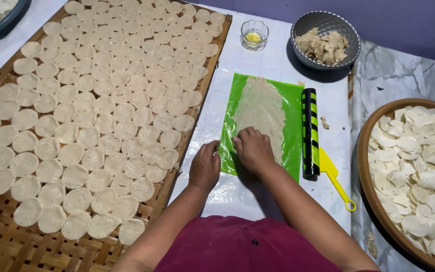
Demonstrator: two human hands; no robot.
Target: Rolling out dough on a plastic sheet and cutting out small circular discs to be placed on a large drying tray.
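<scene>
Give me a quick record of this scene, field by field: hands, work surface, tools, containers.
Left hand: rests at green sheet edge
Right hand: pressing on rolled dough
Tools: striped rolling pin, yellow scraper
Bamboo tray: rows of dough discs
Grey bowl: dough lumps
Round basket: dried discs
Small glass: yellow liquid

Even, soft overhead light, moderately bright, with no harsh highlights. Short shadows fall toward the viewer beneath the right hand (254,149) and left hand (205,165); a darker shadow lies left of and below the grey bowl (348,48). Mild glare shows on the green sheet (293,136), the clear plastic table cover (237,194) and the black-and-green roller (309,132). Focus is sharp across the centre; detail softens slightly toward the corners. Straight tray edges (197,100) bow a little, indicating wide-angle distortion. No motion blur.
</scene>
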